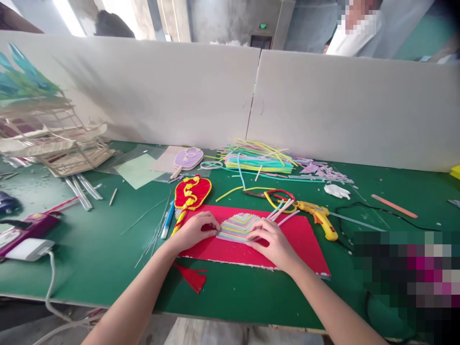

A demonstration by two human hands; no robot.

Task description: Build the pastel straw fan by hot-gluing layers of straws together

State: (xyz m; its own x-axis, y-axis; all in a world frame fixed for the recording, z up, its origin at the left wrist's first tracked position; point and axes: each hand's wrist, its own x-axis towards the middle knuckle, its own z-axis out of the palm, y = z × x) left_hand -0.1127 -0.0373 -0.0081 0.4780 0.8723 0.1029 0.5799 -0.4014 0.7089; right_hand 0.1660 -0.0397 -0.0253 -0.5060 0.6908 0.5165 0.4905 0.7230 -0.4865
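Note:
A striped piece of pastel pipe cleaners [235,229], bent in nested rows, lies on a red board [302,242]. At its left edge my left hand [197,231] pinches the piece between thumb and fingers. My right hand [273,242] grips the opposite edge, thumb below and fingers above. Loose pipe cleaner ends [285,208] stick up behind the right hand; whether they join the piece is hidden. To the left of the board lies a red and yellow fan [193,192], its handle partly behind my left hand. A red tassel [194,278] hangs out below the board.
Behind the board lie a pile of pipe cleaners [257,160], scissors [257,194] and a lilac fan [187,159]. A yellow glue gun [321,218] rests at the right. A purple power strip [30,230] and a stick model [77,153] are left. A white partition [161,91] stands behind.

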